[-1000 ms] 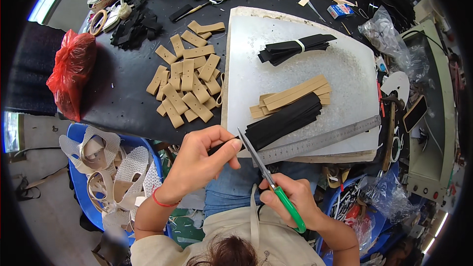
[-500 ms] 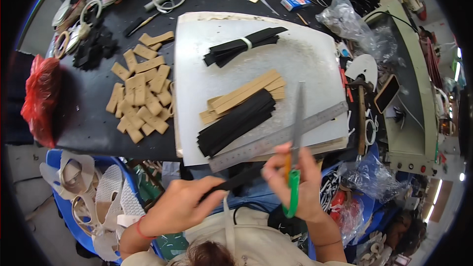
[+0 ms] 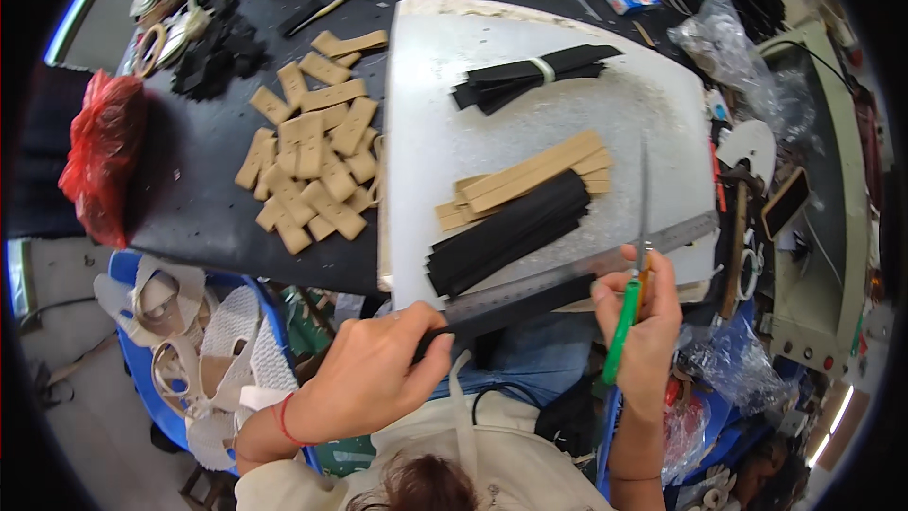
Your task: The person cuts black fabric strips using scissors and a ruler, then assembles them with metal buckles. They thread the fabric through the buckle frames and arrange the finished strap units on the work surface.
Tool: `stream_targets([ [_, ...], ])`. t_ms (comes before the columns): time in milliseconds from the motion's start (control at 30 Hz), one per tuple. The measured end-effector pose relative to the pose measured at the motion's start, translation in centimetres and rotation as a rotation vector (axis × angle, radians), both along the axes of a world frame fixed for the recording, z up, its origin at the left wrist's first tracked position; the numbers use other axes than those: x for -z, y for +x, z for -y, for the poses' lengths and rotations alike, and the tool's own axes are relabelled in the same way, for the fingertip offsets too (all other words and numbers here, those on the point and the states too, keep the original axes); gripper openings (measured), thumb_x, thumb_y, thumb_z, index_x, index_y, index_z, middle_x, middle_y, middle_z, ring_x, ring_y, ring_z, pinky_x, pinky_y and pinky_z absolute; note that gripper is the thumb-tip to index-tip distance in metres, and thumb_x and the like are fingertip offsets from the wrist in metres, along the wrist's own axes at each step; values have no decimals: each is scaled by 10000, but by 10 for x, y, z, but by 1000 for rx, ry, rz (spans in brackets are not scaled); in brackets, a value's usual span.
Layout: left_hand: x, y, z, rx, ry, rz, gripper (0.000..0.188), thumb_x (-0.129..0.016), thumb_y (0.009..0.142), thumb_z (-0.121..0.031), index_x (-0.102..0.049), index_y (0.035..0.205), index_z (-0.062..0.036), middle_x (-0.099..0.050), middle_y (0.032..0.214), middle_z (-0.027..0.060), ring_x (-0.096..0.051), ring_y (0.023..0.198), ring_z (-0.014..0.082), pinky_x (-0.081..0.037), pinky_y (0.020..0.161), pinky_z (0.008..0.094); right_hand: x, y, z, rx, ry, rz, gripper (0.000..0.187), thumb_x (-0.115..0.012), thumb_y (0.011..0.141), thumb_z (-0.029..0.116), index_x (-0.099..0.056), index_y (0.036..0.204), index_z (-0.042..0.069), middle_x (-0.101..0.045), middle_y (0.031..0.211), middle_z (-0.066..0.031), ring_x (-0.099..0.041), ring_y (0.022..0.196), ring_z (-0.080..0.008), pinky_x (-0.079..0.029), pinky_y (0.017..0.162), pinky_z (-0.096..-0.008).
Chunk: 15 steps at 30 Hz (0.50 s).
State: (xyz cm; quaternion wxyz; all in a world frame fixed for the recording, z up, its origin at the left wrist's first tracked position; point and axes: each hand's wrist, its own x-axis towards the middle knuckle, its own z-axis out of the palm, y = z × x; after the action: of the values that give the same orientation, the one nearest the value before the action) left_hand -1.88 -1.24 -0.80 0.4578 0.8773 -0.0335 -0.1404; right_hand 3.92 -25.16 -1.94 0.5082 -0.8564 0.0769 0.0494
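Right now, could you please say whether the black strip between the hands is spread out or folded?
Spread out lengthwise: the black strip runs nearly straight from the left hand to the right hand.

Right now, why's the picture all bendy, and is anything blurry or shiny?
Head view: the fisheye lens curves the white board and the corners go black; head view: the scissor blade looks smeared; head view: the clear plastic at upper right glints.

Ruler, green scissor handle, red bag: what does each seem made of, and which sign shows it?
Ruler: probably steel, with satin grey sheen. Green scissor handle: likely smooth plastic, given its even, bright colour. Red bag: apparently thin glossy plastic, crinkled and partly see-through.
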Motion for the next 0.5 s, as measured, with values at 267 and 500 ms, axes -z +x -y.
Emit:
stream_targets([
  [267, 5, -1, 0, -58, -52, 34, 141, -621, 834, -107, -542, 876, 2, -593, 612, 167, -578, 517, 342, -448, 492, 403, -5, 0, 3, 2, 23, -8, 438, -676, 797, -16, -520, 1205, 13, -635, 810, -42, -567, 736, -83, -456, 685, -214],
  [500, -2, 19, -17, -431, -423, -288, 187, -609, 868, -140, -605, 847, 45, -638, 652, 74, -577, 528, 80, -442, 482, 227, -34, -36, 19, -509, 142, 6, 700, -840, 675, 185, -517, 1271, 7, -616, 891, -88, -547, 688, -140, -450, 643, -245],
])
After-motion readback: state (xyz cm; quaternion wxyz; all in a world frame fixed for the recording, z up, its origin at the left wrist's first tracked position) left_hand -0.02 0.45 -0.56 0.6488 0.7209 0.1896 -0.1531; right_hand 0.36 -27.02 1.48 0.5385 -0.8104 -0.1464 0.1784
